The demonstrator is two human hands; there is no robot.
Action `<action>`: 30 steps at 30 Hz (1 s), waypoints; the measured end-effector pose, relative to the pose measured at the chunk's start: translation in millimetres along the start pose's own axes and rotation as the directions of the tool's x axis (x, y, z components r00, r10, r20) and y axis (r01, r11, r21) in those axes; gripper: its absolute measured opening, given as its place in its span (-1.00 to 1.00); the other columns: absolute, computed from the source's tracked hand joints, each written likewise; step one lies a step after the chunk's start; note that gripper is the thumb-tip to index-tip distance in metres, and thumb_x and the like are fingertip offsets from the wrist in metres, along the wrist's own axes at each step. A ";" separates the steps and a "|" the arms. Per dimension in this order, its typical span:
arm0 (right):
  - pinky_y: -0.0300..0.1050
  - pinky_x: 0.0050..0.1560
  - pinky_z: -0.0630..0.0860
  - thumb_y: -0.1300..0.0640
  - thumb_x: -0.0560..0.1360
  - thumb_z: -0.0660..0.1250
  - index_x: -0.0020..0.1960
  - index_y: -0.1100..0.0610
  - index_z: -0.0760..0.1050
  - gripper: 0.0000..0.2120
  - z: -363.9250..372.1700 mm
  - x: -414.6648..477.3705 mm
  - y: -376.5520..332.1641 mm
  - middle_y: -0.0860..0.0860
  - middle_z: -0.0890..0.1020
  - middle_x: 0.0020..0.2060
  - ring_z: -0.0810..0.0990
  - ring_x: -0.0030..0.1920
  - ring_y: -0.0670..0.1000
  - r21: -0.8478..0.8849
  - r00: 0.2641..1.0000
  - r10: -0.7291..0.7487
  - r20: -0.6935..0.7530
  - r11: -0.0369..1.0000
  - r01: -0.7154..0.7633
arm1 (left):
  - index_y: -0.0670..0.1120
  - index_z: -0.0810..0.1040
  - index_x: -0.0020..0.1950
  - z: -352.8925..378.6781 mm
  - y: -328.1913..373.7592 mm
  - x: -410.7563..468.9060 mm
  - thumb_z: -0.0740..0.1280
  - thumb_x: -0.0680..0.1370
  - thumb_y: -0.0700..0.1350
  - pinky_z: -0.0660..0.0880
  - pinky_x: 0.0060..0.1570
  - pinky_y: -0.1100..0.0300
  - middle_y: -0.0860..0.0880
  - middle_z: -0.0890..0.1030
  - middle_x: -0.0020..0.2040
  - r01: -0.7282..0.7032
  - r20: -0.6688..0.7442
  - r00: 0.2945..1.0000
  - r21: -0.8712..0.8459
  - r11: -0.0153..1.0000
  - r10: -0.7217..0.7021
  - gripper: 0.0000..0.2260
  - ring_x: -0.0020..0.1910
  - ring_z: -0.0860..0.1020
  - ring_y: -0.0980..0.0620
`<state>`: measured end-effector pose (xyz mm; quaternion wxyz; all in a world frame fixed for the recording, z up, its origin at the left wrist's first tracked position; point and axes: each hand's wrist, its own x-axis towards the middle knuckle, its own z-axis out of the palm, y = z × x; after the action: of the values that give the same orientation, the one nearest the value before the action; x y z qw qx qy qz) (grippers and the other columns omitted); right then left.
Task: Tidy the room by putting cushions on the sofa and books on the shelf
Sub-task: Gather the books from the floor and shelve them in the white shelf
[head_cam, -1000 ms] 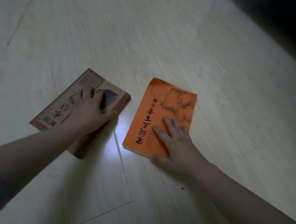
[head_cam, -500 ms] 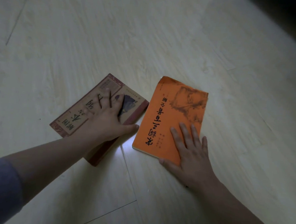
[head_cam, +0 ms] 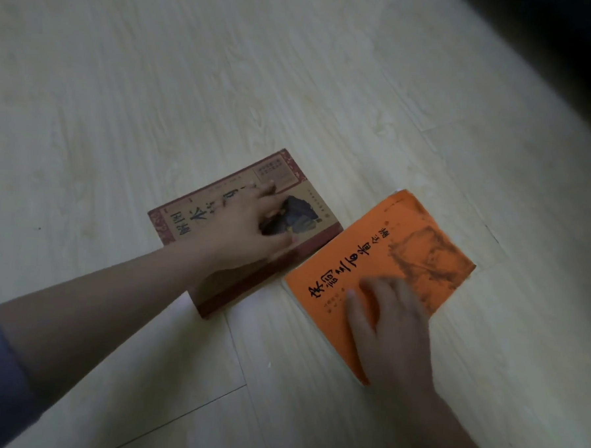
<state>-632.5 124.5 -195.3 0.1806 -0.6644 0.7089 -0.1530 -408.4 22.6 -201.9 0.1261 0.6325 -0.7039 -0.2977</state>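
Note:
Two books lie flat on the pale wooden floor [head_cam: 157,96]. The thick book with a tan cover and dark red border [head_cam: 308,210] is on the left. My left hand [head_cam: 249,231] rests on its cover, fingers spread and a little bent, thumb at the book's near long edge. To its right, almost touching it, lies the thin orange book [head_cam: 381,262] with black lettering. My right hand [head_cam: 391,328] lies flat on its near end, fingers straight. No cushion, sofa or shelf is in view.
Bare floorboards stretch on all sides of the books. A dark, shadowed area [head_cam: 570,50] fills the upper right corner; what is there cannot be made out.
The view has shifted, so both books sit further right and lower. The two books now lie closer together, nearly touching. Both hands stay on their covers; the left hand's fingers look more bent.

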 end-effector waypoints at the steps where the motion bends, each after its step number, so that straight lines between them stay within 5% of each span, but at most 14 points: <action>1: -0.25 0.20 0.24 -0.18 0.54 0.11 0.24 0.08 0.51 -0.55 -3.4 12.8 -6.0 -0.04 0.51 0.11 0.45 0.16 -0.03 0.070 0.998 -0.061 0.014 0.996 0.060 | 0.06 0.36 0.44 -3.2 2.6 -7.0 0.34 0.44 0.19 0.13 0.42 0.09 0.04 0.29 0.48 0.000 -0.133 0.991 -0.125 0.992 -0.017 -0.41 0.46 0.23 0.02; 3: -0.40 0.09 0.19 -0.01 0.58 0.21 0.31 0.10 0.47 -0.65 -5.8 40.2 -20.7 -0.03 0.50 0.16 0.42 0.17 -0.11 0.137 0.984 -0.170 0.060 0.977 0.161 | -0.05 0.48 0.34 -6.0 5.5 -27.8 0.39 0.48 -0.01 0.23 0.29 0.23 0.02 0.44 0.36 0.025 -0.294 0.952 -0.195 0.980 -0.083 -0.56 0.35 0.37 0.02; 5: -0.42 0.01 0.18 0.08 0.58 0.24 0.35 0.12 0.42 -0.65 -2.0 67.9 -35.3 0.01 0.49 0.19 0.42 0.18 -0.09 0.168 0.961 -0.243 0.133 0.961 0.220 | -0.04 0.51 0.29 -3.8 -0.5 -49.0 0.39 0.45 0.02 0.31 0.32 0.09 0.01 0.48 0.31 0.097 -0.326 0.935 -0.150 0.984 -0.141 -0.58 0.31 0.41 -0.03; 10: -0.12 -0.21 0.27 0.06 0.54 0.22 0.10 0.17 0.37 -0.78 24.5 118.2 -61.2 0.13 0.46 0.07 0.48 0.07 0.14 0.106 0.941 -0.099 0.323 0.992 0.068 | -0.08 0.40 0.38 -15.0 -30.5 -84.7 0.40 0.43 0.02 0.39 0.26 -0.12 -0.09 0.42 0.34 0.381 -0.364 0.803 -0.297 0.876 -0.473 -0.46 0.29 0.40 -0.12; 13: -0.08 -0.20 0.30 -0.02 0.48 0.25 0.06 0.16 0.35 -0.71 38.4 124.6 -71.9 0.14 0.50 0.02 0.49 0.03 0.19 0.097 0.943 -0.014 0.332 0.995 -0.019 | -0.14 0.28 0.43 -8.7 -35.3 -97.2 0.45 0.35 0.06 0.48 0.18 -0.17 -0.13 0.39 0.38 0.476 -0.061 0.715 -0.687 0.549 -0.696 -0.27 0.23 0.48 -0.17; 16: -0.08 -0.21 0.36 -0.06 0.48 0.30 0.06 0.18 0.40 -0.67 29.0 132.1 -79.9 0.04 0.51 -0.06 0.51 -0.01 0.12 0.155 0.948 0.072 0.309 0.980 -0.125 | -0.17 0.25 0.44 -7.8 -36.6 -96.7 0.48 0.23 0.14 0.56 0.04 -0.17 -0.11 0.48 0.27 0.467 0.089 0.615 -0.842 0.270 -0.784 -0.12 0.16 0.52 -0.14; 19: -0.14 -0.32 0.48 0.10 0.44 0.42 -0.13 0.26 0.53 -0.78 11.8 148.3 -84.4 0.16 0.60 -0.12 0.57 -0.23 0.07 0.404 0.899 0.253 0.358 0.826 -0.393 | -0.27 0.43 0.14 -18.7 -41.9 -95.0 0.45 0.42 0.03 0.54 -0.31 0.14 -0.13 0.56 -0.11 0.417 0.152 0.556 -0.901 0.117 -0.817 -0.52 -0.23 0.59 0.03; 21: -0.23 -0.49 0.47 0.13 0.43 0.46 -0.20 0.20 0.50 -0.82 1.3 153.9 -88.3 0.13 0.61 -0.26 0.56 -0.39 0.02 0.526 0.829 0.278 0.485 0.664 -0.531 | -0.28 0.48 -0.02 -25.1 -44.0 -94.7 0.40 0.49 -0.07 0.48 -0.42 0.18 -0.09 0.50 -0.35 0.432 0.165 0.575 -0.893 0.126 -0.801 -0.72 -0.47 0.53 0.05; 22: -0.23 -0.48 0.52 0.13 0.44 0.46 -0.17 0.19 0.51 -0.83 -1.0 156.1 -87.6 0.11 0.61 -0.29 0.57 -0.41 0.01 0.555 0.817 0.254 0.518 0.627 -0.547 | -0.31 0.51 -0.04 -25.7 -43.8 -94.5 0.40 0.49 -0.09 0.54 -0.32 0.11 -0.12 0.55 -0.33 0.450 0.154 0.595 -0.877 0.168 -0.789 -0.72 -0.41 0.57 -0.02; 25: -0.12 -0.28 0.61 0.13 0.50 0.41 -0.12 0.15 0.58 -0.91 -8.2 159.2 -73.3 0.13 0.66 -0.26 0.63 -0.37 0.03 0.592 0.875 0.158 0.457 0.680 -0.432 | -0.23 0.60 -0.07 -22.5 -33.5 -94.6 0.44 0.46 -0.05 0.57 0.05 -0.07 -0.21 0.67 -0.11 0.468 0.099 0.670 -0.825 0.316 -0.736 -0.77 -0.11 0.64 -0.18; 27: -0.07 -0.14 0.62 0.13 0.50 0.40 -0.02 0.16 0.63 -0.88 -19.8 158.3 -54.8 0.13 0.69 -0.18 0.66 -0.26 0.05 0.595 0.923 0.122 0.364 0.732 -0.331 | -0.14 0.63 -0.08 -15.4 -17.2 -94.8 0.48 0.37 0.04 0.57 0.07 -0.07 -0.14 0.70 -0.09 0.466 0.085 0.711 -0.800 0.377 -0.698 -0.71 -0.08 0.65 -0.13; 30: -0.27 -0.24 0.57 0.18 0.51 0.38 -0.04 0.11 0.64 -0.93 -46.5 151.7 -18.0 -0.05 0.68 -0.33 0.63 -0.37 -0.14 0.599 0.954 0.122 0.273 0.755 -0.267 | -0.08 0.63 -0.05 0.1 15.4 -95.3 0.46 0.25 0.18 0.55 0.09 -0.08 -0.05 0.69 -0.10 0.465 0.085 0.764 -0.759 0.455 -0.639 -0.58 -0.06 0.65 -0.06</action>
<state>-645.7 -29.1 -153.9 0.4832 -0.5004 0.6582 -0.2879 -405.0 115.0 -174.1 0.3425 0.7454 -0.2546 -0.5121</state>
